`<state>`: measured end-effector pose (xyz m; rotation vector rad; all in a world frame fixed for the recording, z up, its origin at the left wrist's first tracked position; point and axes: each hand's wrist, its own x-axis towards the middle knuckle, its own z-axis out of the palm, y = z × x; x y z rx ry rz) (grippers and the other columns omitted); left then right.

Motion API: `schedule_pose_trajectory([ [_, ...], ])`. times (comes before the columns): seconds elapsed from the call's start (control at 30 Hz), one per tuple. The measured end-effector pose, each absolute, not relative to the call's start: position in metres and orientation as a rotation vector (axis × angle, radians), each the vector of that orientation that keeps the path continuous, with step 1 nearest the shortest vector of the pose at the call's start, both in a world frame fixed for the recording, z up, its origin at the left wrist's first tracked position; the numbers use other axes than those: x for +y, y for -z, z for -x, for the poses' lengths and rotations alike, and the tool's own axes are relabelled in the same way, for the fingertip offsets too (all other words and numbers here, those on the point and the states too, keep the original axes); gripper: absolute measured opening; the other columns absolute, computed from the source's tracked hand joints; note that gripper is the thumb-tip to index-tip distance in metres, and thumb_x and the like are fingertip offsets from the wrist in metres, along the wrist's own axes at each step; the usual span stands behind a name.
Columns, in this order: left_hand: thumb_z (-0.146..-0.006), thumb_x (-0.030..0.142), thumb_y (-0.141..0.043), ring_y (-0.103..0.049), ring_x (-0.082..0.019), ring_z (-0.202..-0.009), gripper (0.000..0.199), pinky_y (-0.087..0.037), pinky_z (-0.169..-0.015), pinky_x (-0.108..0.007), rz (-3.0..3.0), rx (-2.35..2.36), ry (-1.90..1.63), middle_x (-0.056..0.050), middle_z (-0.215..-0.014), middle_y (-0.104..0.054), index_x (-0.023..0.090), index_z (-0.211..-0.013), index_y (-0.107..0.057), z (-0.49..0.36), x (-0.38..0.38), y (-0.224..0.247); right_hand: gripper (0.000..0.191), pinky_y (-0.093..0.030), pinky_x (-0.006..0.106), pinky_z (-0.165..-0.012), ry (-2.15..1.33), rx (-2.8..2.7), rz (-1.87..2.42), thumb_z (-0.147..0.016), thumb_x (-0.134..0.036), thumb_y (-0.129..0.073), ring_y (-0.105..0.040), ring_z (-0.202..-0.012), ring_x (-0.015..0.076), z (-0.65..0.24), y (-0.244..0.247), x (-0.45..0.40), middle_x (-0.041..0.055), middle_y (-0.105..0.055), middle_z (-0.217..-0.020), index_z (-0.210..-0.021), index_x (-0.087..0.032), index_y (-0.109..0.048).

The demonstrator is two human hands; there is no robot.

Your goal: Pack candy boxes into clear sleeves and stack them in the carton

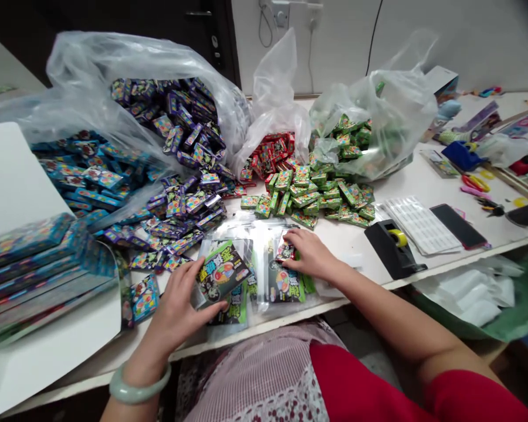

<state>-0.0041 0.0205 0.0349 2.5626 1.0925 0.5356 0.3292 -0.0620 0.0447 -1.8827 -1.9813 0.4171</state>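
My left hand (182, 302) grips a flat black-and-green printed packet (223, 272) by its left edge, thumb below and fingers above. Between the thumb and fingers of my right hand (310, 253) is a small red printed box (285, 251), partly covered by the fingertips. It sits over another black-and-green packet (284, 282) near the table's front edge. Clear plastic sleeves (259, 231) lie under and around both hands. Just beyond them spreads a pile of small green boxes (310, 193), with purple boxes (189, 205) to the left.
Plastic bags at the back hold purple boxes (185, 117), red boxes (275, 153) and blue boxes (99, 170). A white carton (22, 170) with stacked packs stands at left. At right are a tape dispenser (389, 249), label sheets (418, 223), a phone (457, 225) and scissors (476, 183).
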Motion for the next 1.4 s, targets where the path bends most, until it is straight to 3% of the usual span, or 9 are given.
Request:
schedule_pose_trajectory([
  [0.23,-0.074,0.042,-0.072,-0.042,-0.032,-0.124,0.090,-0.038,-0.106,-0.050,-2.564,0.930,-0.517,-0.011,-0.134,-0.041,0.028,-0.148,-0.022,-0.007,0.013,-0.051,0.065,-0.035,0.046,-0.106,-0.606,-2.316,1.207,-0.072,-0.031,-0.074,-0.044,-0.128,0.0269,-0.324,-0.115,-0.048,0.0066,-0.048,-0.141,-0.133,-0.031,-0.051],
  [0.47,-0.074,0.043,-0.073,-0.039,-0.031,-0.128,0.091,-0.036,-0.109,-0.049,-2.528,0.861,-0.473,-0.012,-0.136,-0.039,0.027,-0.147,-0.022,-0.008,0.009,-0.056,0.064,-0.037,0.047,-0.104,-0.546,-2.583,1.236,-0.069,-0.027,-0.078,-0.047,-0.123,0.0310,-0.302,-0.130,-0.025,0.0118,-0.050,-0.136,-0.129,-0.024,-0.055],
  [0.67,-0.071,0.043,-0.075,-0.042,-0.031,-0.124,0.091,-0.039,-0.105,-0.050,-2.460,0.954,-0.561,-0.013,-0.133,-0.042,0.023,-0.145,-0.026,-0.009,0.004,-0.053,0.090,-0.037,0.042,-0.109,-0.627,-2.430,1.163,-0.070,-0.045,-0.079,-0.039,-0.133,0.0291,-0.289,-0.113,-0.022,0.0164,-0.039,-0.144,-0.144,-0.020,-0.033],
  [0.83,-0.069,0.041,-0.076,-0.043,-0.032,-0.123,0.091,-0.039,-0.104,-0.051,-2.440,1.084,-0.627,-0.014,-0.132,-0.045,0.022,-0.144,-0.029,0.003,0.004,-0.047,0.053,-0.021,0.058,-0.114,-0.596,-2.226,1.288,-0.090,-0.037,-0.060,-0.037,-0.136,0.0291,-0.277,-0.097,-0.021,0.0094,-0.056,-0.133,-0.139,-0.031,-0.040],
  [1.0,-0.070,0.039,-0.075,-0.045,-0.032,-0.123,0.088,-0.040,-0.104,-0.051,-2.434,1.113,-0.670,-0.014,-0.131,-0.046,0.022,-0.143,-0.030,0.013,0.006,-0.041,0.042,-0.010,0.062,-0.115,-0.880,-2.324,1.177,-0.094,-0.035,-0.052,-0.028,-0.141,0.0279,-0.253,-0.091,-0.006,0.0042,-0.060,-0.131,-0.136,-0.034,-0.045],
  [1.13,-0.071,0.040,-0.075,-0.044,-0.032,-0.125,0.088,-0.039,-0.106,-0.052,-2.425,1.184,-0.659,-0.014,-0.132,-0.045,0.023,-0.143,-0.028,0.025,0.008,-0.039,0.030,-0.027,0.051,-0.111,-0.816,-2.194,1.206,-0.093,-0.033,-0.055,-0.049,-0.126,0.0257,-0.239,-0.087,0.031,0.0060,-0.066,-0.120,-0.122,-0.026,-0.059],
  [1.2,-0.072,0.041,-0.074,-0.043,-0.033,-0.125,0.086,-0.038,-0.106,-0.053,-2.418,1.264,-0.667,-0.014,-0.133,-0.044,0.022,-0.143,-0.029,0.034,0.009,-0.040,0.024,-0.041,0.039,-0.100,-0.703,-1.992,1.350,-0.095,-0.030,-0.050,-0.061,-0.108,0.0203,-0.237,-0.084,0.063,0.0056,-0.069,-0.111,-0.115,-0.023,-0.061],
  [1.27,-0.072,0.041,-0.074,-0.043,-0.033,-0.126,0.086,-0.038,-0.107,-0.053,-2.403,1.304,-0.678,-0.014,-0.134,-0.044,0.022,-0.143,-0.029,0.041,0.009,-0.041,0.019,-0.044,0.033,-0.092,-0.563,-1.911,1.564,-0.094,-0.030,-0.052,-0.062,-0.103,0.0196,-0.236,-0.080,0.099,0.0057,-0.069,-0.108,-0.106,-0.021,-0.064],
  [1.4,-0.072,0.042,-0.073,-0.041,-0.033,-0.128,0.089,-0.039,-0.107,-0.052,-2.387,1.290,-0.689,-0.015,-0.137,-0.042,0.022,-0.144,-0.026,0.043,0.007,-0.041,0.026,-0.043,0.040,-0.089,-0.441,-1.835,1.876,-0.091,-0.040,-0.055,-0.062,-0.101,0.0285,-0.219,-0.066,0.158,0.0138,-0.069,-0.104,-0.101,-0.017,-0.061],
])
